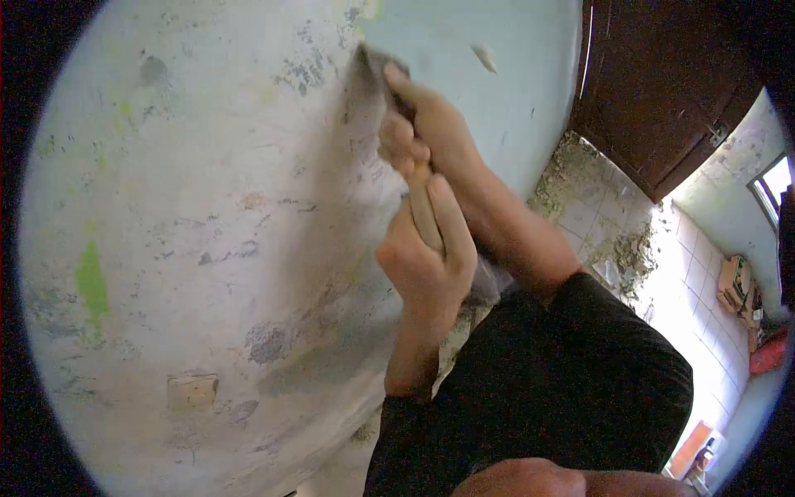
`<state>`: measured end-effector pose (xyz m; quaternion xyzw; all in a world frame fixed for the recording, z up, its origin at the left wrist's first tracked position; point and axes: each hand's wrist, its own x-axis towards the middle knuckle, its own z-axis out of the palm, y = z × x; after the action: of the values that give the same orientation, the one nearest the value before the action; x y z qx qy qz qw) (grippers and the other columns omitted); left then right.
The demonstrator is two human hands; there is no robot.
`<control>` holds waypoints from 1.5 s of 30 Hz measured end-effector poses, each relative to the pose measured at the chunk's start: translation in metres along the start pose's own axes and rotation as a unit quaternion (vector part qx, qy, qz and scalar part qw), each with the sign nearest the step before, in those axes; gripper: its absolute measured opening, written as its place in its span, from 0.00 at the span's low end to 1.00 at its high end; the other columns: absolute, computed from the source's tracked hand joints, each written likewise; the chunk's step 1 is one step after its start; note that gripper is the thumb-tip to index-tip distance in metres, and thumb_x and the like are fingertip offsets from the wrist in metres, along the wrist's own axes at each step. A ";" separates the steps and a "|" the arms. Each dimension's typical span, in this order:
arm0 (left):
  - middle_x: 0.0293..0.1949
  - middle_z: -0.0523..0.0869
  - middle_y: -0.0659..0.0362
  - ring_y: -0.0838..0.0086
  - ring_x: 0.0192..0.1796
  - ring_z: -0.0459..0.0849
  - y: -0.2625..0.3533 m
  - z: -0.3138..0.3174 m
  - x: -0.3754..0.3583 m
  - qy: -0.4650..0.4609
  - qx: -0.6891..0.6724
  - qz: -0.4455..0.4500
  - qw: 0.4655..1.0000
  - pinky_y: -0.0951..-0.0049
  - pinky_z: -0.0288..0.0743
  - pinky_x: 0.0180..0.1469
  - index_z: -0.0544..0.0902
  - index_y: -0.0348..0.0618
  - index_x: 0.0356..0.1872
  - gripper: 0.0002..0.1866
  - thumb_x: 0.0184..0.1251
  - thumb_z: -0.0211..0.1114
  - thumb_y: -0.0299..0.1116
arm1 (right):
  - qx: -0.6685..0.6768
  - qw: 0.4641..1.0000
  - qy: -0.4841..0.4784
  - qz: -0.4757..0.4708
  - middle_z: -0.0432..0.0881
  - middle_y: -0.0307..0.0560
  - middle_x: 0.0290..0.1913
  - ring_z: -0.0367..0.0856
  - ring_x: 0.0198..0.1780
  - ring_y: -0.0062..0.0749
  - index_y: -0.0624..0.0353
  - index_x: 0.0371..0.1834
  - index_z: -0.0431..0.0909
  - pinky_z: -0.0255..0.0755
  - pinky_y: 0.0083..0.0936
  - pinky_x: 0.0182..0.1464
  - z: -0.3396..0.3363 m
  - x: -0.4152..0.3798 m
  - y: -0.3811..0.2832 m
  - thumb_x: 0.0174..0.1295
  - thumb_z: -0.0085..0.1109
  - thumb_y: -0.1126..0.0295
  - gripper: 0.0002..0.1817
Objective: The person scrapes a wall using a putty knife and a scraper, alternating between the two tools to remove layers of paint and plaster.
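Note:
Both my hands hold one scraper, its dark flat blade [377, 70] up against the wall where white patchy paint meets pale blue-green paint. My right hand [426, 124] is closed around the tool just behind the blade, with the thumb lying along it. Below it, my left hand [431, 244] wraps the lower end of the handle, which is mostly hidden by the fingers. A pale flake [484, 58] hangs in the air to the right of the blade. The worn wall [207, 273] shows grey bare spots and green paint traces.
A wall box [192, 392] sits low on the left. At upper right is a brown door [662, 83]. Crumbled debris [629, 257] lies on the tiled floor [700, 290] beside the wall. Cardboard boxes [735, 282] and a red object [770, 352] are at far right.

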<state>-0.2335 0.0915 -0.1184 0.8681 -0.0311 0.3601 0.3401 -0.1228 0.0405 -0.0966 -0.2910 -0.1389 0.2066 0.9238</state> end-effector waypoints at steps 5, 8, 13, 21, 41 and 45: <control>0.28 0.84 0.42 0.47 0.28 0.84 -0.021 0.006 -0.046 0.023 0.022 0.041 0.999 0.56 0.76 0.28 0.82 0.29 0.48 0.16 0.75 0.57 0.35 | -0.012 0.992 0.082 0.092 0.60 0.36 0.06 0.57 0.07 0.24 0.49 0.09 0.62 0.56 0.23 0.12 0.004 -0.034 0.023 0.74 0.47 0.47 0.33; 0.29 0.85 0.43 0.47 0.28 0.84 -0.018 0.009 -0.040 0.009 0.039 0.022 0.999 0.57 0.77 0.29 0.82 0.28 0.47 0.16 0.75 0.56 0.34 | -0.017 0.993 0.093 0.073 0.59 0.33 0.05 0.53 0.05 0.22 0.46 0.08 0.62 0.53 0.21 0.10 -0.008 -0.024 0.023 0.75 0.47 0.47 0.33; 0.27 0.84 0.43 0.47 0.25 0.83 -0.013 0.015 -0.042 0.006 0.033 0.005 0.999 0.56 0.76 0.27 0.82 0.28 0.42 0.15 0.75 0.55 0.34 | 0.042 0.995 0.061 0.072 0.62 0.34 0.06 0.52 0.04 0.22 0.48 0.15 0.65 0.54 0.21 0.09 -0.011 -0.026 0.022 0.76 0.47 0.50 0.28; 0.25 0.83 0.43 0.47 0.25 0.82 -0.010 0.015 -0.031 -0.017 -0.011 -0.030 0.999 0.56 0.74 0.26 0.84 0.30 0.41 0.15 0.75 0.55 0.34 | -0.003 0.997 0.064 0.039 0.59 0.33 0.06 0.53 0.06 0.21 0.48 0.14 0.63 0.54 0.20 0.10 -0.004 -0.029 0.016 0.75 0.48 0.50 0.29; 0.39 0.87 0.38 0.45 0.35 0.87 -0.014 0.029 -0.037 0.061 -0.037 0.024 0.997 0.57 0.80 0.36 0.83 0.29 0.49 0.18 0.76 0.55 0.37 | -0.008 0.997 0.073 0.024 0.64 0.35 0.10 0.56 0.07 0.22 0.52 0.24 0.69 0.55 0.22 0.10 -0.009 -0.023 0.012 0.74 0.51 0.50 0.23; 0.37 0.88 0.40 0.45 0.36 0.87 -0.010 0.019 -0.017 -0.014 -0.013 -0.048 0.999 0.56 0.79 0.36 0.82 0.29 0.52 0.19 0.76 0.54 0.37 | 0.007 0.998 0.050 0.036 0.64 0.34 0.10 0.55 0.06 0.20 0.52 0.31 0.68 0.55 0.19 0.09 -0.007 -0.009 0.004 0.75 0.50 0.51 0.18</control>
<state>-0.2319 0.0842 -0.1451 0.8690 0.0016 0.3311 0.3677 -0.1297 0.0356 -0.1052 -0.2992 -0.0799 0.2262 0.9235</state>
